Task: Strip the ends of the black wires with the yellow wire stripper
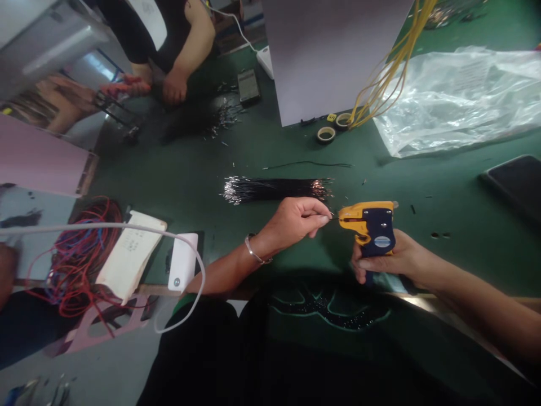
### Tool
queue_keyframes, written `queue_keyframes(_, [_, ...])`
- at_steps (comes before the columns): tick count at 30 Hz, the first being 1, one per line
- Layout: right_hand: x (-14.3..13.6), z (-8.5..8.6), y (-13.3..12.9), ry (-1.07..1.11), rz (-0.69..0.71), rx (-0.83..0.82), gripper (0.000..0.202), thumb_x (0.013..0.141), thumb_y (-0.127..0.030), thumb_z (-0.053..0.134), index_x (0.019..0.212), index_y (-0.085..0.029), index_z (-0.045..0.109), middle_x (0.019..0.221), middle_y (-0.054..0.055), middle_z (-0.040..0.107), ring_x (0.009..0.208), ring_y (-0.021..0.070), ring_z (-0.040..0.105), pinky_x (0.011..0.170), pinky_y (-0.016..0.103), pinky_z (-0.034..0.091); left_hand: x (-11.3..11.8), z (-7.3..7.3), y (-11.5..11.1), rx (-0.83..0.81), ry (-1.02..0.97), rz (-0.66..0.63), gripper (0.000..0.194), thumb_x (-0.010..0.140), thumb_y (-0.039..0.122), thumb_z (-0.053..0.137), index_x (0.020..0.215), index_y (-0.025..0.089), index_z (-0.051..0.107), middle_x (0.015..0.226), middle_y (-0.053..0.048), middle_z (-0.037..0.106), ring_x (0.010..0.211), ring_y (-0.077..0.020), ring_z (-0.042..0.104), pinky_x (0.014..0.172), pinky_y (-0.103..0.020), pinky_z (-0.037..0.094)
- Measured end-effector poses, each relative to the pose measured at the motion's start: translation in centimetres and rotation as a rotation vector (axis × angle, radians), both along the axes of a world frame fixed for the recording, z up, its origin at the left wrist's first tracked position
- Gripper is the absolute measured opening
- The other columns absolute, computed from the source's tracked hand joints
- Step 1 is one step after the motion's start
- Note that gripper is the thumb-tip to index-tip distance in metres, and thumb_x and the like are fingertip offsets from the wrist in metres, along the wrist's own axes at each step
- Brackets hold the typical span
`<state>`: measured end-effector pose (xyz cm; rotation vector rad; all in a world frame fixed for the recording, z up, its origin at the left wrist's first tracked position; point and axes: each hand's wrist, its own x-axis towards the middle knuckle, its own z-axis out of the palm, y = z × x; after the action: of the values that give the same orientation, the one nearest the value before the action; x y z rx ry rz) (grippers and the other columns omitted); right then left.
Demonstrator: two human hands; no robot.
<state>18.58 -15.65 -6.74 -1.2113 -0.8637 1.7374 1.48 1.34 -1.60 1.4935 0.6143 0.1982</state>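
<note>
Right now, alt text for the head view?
A person's right hand grips a yellow-and-navy wire stripper; the left hand pinches what looks like a thin wire at its nose. A bundle of black wires lies beyond on a green table.

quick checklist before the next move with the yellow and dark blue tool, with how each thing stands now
1. Yellow and dark blue pistol-shaped tool gripped in the right hand: ok
2. Left hand clear of the tool's nose: ok, fingertips pinched just short of it
3. Thin strand at those fingertips seated in the tool: cannot tell, too small
4. Bundle of thin black wires lying together on the green tabletop: ok
5. Single black wire gathered with the bundle: not ok, it lies apart
6. Co-worker's hand away from the tool: ok
</note>
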Motion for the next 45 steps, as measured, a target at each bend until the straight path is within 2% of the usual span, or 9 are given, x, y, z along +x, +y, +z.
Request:
queue_keyframes(14, [-0.4, 0.2, -0.1, -0.010, -0.027, 0.001, 0.017, 0.080, -0.030, 0.073, 0.079, -0.017, 0.063, 0.062, 0.004, 0.070, 0.060, 0.0193, 0.065, 0.062, 0.032, 0.049, 0.0, 0.0, 0.3, 0.054, 0.040, -0.027, 0.008, 0.078, 0.016, 0.061, 0.081, 0.012, 0.068, 0.048, 0.005, 0.051, 0.048, -0.0054, 0.045, 0.051, -0.020, 0.035])
queue_keyframes(23, [-0.2, 0.8, -0.2, -0.115, -0.039, -0.014, 0.021, 0.080, -0.035, 0.072, 0.074, -0.017, 0.063, 0.060, 0.005, 0.070, 0.060, 0.0194, 0.063, 0.064, 0.032, 0.048, -0.8, 0.2, 2.5, 0.438, 0.137, -0.288, 0.018, 0.081, 0.031, 0.062, 0.079, 0.016, 0.072, 0.076, -0.002, 0.069, 0.071, -0.0119, 0.059, 0.066, -0.024, 0.043])
queue_keyframes(29, [-0.2, 0.9, -0.3, -0.085, -0.071, -0.050, 0.021, 0.077, -0.034, 0.075, 0.075, -0.018, 0.061, 0.058, 0.004, 0.070, 0.057, 0.0198, 0.064, 0.060, 0.032, 0.049, -1.4, 0.8, 4.5, 0.566, 0.160, -0.288, 0.015, 0.079, 0.028, 0.064, 0.071, 0.017, 0.070, 0.072, -0.001, 0.063, 0.066, -0.0111, 0.055, 0.064, -0.025, 0.041])
queue_keyframes(31, [-0.2, 0.9, -0.4, -0.080, -0.086, -0.050, 0.021, 0.076, -0.034, 0.075, 0.074, -0.018, 0.061, 0.057, 0.004, 0.069, 0.056, 0.0200, 0.064, 0.059, 0.032, 0.050, -1.7, 1.1, 5.3, 0.508, 0.122, -0.297, 0.015, 0.077, 0.028, 0.067, 0.067, 0.017, 0.069, 0.070, 0.000, 0.060, 0.065, -0.0108, 0.053, 0.064, -0.025, 0.041])
queue_keyframes(34, [-0.2, 0.8, -0.3, -0.079, -0.087, -0.038, 0.021, 0.077, -0.034, 0.074, 0.074, -0.018, 0.061, 0.058, 0.004, 0.070, 0.057, 0.0202, 0.065, 0.060, 0.032, 0.050, -2.1, 1.4, 6.0, 0.236, -0.034, -0.300, 0.021, 0.077, 0.032, 0.070, 0.064, 0.016, 0.066, 0.081, -0.003, 0.063, 0.072, -0.0119, 0.055, 0.071, -0.028, 0.045])
queue_keyframes(37, [-0.3, 0.8, -0.2, -0.056, -0.080, -0.048, 0.020, 0.077, -0.033, 0.075, 0.076, -0.018, 0.061, 0.058, 0.004, 0.070, 0.057, 0.0204, 0.065, 0.060, 0.033, 0.051, -1.9, 1.7, 5.2, -0.098, -0.199, -0.235, 0.033, 0.076, 0.042, 0.073, 0.061, 0.015, 0.061, 0.099, -0.010, 0.067, 0.089, -0.0190, 0.062, 0.083, -0.036, 0.049])
queue_keyframes(40, [-0.5, 0.8, -0.1, -0.025, -0.068, -0.054, 0.019, 0.076, -0.032, 0.075, 0.078, -0.018, 0.062, 0.059, 0.003, 0.070, 0.057, 0.0205, 0.065, 0.061, 0.033, 0.051, -1.3, 1.6, 3.6, -0.312, -0.302, -0.201, 0.039, 0.073, 0.048, 0.074, 0.059, 0.016, 0.056, 0.088, -0.010, 0.069, 0.100, -0.0255, 0.063, 0.090, -0.043, 0.048])
queue_keyframes(43, [-0.8, 0.8, -0.1, -0.004, -0.064, -0.051, 0.019, 0.077, -0.032, 0.075, 0.078, -0.018, 0.062, 0.058, 0.003, 0.070, 0.057, 0.0207, 0.065, 0.061, 0.034, 0.051, -0.8, 1.3, 2.3, -0.447, -0.330, -0.122, 0.040, 0.071, 0.050, 0.075, 0.061, 0.018, 0.053, 0.068, -0.004, 0.061, 0.079, -0.0209, 0.065, 0.085, -0.043, 0.049])
queue_keyframes(45, [-1.0, 1.0, -0.2, -0.011, -0.068, -0.035, 0.019, 0.076, -0.032, 0.076, 0.078, -0.019, 0.062, 0.058, 0.003, 0.070, 0.056, 0.0207, 0.065, 0.060, 0.034, 0.051, -0.6, 1.0, 1.7, -0.495, -0.326, -0.026, 0.039, 0.072, 0.047, 0.075, 0.062, 0.018, 0.050, 0.063, 0.000, 0.053, 0.061, -0.0139, 0.057, 0.080, -0.041, 0.051])
